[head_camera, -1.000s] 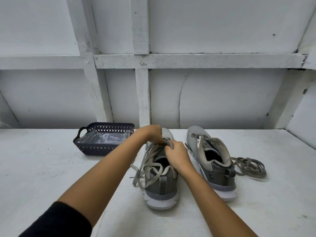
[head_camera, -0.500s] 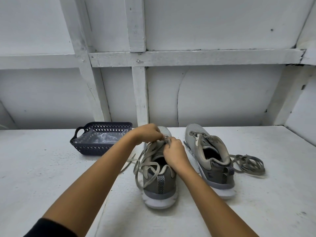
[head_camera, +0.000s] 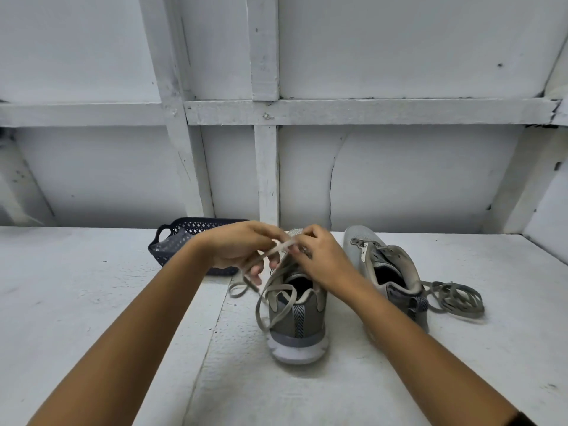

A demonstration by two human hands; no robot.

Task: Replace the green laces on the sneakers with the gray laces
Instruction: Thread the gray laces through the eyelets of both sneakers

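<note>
Lace [head_camera: 276, 249] pinched between left hand [head_camera: 242, 244] and right hand [head_camera: 322, 256] fingers [head_camera: 294, 249].

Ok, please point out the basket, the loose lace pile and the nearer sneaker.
basket [head_camera: 165, 256]: head view, left wall.
loose lace pile [head_camera: 451, 296]: head view, middle of coil.
nearer sneaker [head_camera: 296, 325]: head view, heel.

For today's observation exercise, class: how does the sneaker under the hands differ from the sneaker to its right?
The sneaker under the hands has a pale lace looping out of it, pinched by the left hand and right hand; the right sneaker shows bare eyelets. The first points its heel straight at the camera; the second sits angled. A bundled lace lies beside only the second. Both are gray, on the white surface.
</note>
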